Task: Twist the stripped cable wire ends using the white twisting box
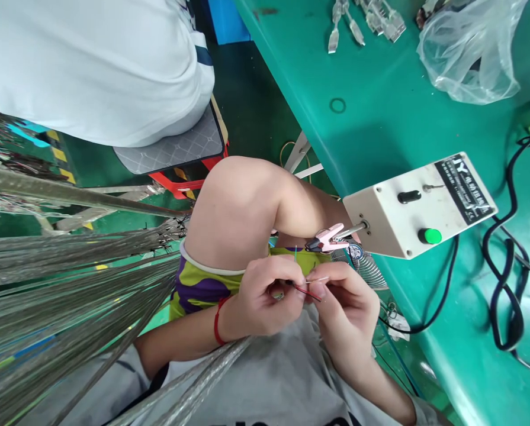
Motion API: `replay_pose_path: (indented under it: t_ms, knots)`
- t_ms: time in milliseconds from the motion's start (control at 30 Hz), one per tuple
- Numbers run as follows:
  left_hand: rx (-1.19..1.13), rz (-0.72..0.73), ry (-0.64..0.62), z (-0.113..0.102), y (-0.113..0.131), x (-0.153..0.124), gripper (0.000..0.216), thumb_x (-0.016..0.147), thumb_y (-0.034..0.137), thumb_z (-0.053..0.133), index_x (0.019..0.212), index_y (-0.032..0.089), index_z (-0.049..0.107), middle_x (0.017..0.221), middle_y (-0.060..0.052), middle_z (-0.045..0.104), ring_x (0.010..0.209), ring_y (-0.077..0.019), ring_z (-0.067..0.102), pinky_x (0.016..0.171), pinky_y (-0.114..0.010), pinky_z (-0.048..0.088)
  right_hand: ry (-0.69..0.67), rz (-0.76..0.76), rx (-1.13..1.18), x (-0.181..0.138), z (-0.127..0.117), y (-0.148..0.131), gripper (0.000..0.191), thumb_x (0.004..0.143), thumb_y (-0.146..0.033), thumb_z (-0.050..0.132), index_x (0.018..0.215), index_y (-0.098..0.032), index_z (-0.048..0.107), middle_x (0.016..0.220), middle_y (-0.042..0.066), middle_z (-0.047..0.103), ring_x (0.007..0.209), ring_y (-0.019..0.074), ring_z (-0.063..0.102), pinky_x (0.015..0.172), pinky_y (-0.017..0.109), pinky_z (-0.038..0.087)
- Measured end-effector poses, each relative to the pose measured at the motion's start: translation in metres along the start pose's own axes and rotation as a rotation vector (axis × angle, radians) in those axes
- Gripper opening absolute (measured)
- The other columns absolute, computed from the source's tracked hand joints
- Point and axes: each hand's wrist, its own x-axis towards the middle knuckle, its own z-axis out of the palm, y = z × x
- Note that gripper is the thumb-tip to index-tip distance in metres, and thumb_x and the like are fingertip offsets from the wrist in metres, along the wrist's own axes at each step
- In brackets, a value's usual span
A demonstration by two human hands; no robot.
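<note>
My left hand (265, 299) and my right hand (347, 307) meet over my lap, both pinched on thin coloured wires (309, 290) at the end of a silvery cable (193, 384). A red wire and a pale wire run between my fingertips, and a blue strand sticks up above them. The cable trails down-left across my grey shirt. Just above my hands, a pink clip (329, 238) sits on the shaft of a beige box machine (418, 204) with a green button (432, 236).
A green workbench (380, 118) fills the right side, with a clear plastic bag (469, 50), clear connectors (366, 21) and black cords (504, 284). A bundle of silvery cables (60, 284) fans out at left. Another person in white sits on a padded stool (171, 148).
</note>
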Motion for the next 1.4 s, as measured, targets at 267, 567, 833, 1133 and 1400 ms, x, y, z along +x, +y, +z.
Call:
replay_pose_path:
  t_ms: [267,567,833,1133,1400]
  knots:
    - [-0.181,-0.029,-0.032,0.003,0.002,0.002,0.005,0.12,0.028,0.071,0.125,0.026,0.07,0.079,0.002,0.071,0.058,-0.0129,0.066,0.055,-0.023,0.046,-0.049,0.283,0.301,0.001,-0.003,0.003,0.013,0.109,-0.036,0.095,0.1,-0.028,0.091,0.074,-0.002,0.077,0.055,0.0112,0.056,0.054,0.024,0.045]
    - [-0.17,0.063,-0.115,0.0,-0.007,0.01,0.011,0.122,0.034,0.067,0.114,0.027,0.069,0.073,0.003,0.07,0.051,-0.0106,0.054,0.052,-0.024,0.042,-0.067,0.312,0.314,0.003,-0.004,0.007,0.018,0.11,-0.038,0.093,0.098,-0.026,0.087,0.073,-0.003,0.072,0.057,0.0124,0.055,0.058,0.027,0.05]
    - [-0.149,0.067,-0.05,0.0,-0.01,0.008,0.005,0.114,0.023,0.069,0.112,0.027,0.07,0.07,0.004,0.066,0.049,-0.0105,0.047,0.051,-0.024,0.04,-0.059,0.327,0.224,0.005,-0.01,0.015,0.021,0.109,-0.044,0.093,0.098,-0.027,0.091,0.078,0.001,0.079,0.064,0.0178,0.066,0.063,0.03,0.058]
    - [-0.032,0.11,0.033,-0.005,-0.011,0.015,0.018,0.099,0.01,0.075,0.106,0.026,0.068,0.068,0.007,0.065,0.044,-0.0076,0.041,0.045,-0.02,0.033,0.014,0.267,0.216,0.021,-0.009,0.014,0.03,0.11,-0.051,0.092,0.094,-0.026,0.095,0.065,-0.001,0.073,0.057,0.0165,0.06,0.056,0.029,0.044]
    - [0.052,0.074,0.074,-0.011,-0.013,0.011,0.017,0.101,0.009,0.077,0.105,0.025,0.071,0.069,0.006,0.065,0.045,-0.0074,0.043,0.044,-0.019,0.032,0.041,0.267,0.185,0.026,-0.016,0.017,0.03,0.106,-0.05,0.095,0.091,-0.025,0.094,0.068,0.0,0.072,0.061,0.0184,0.061,0.061,0.032,0.048]
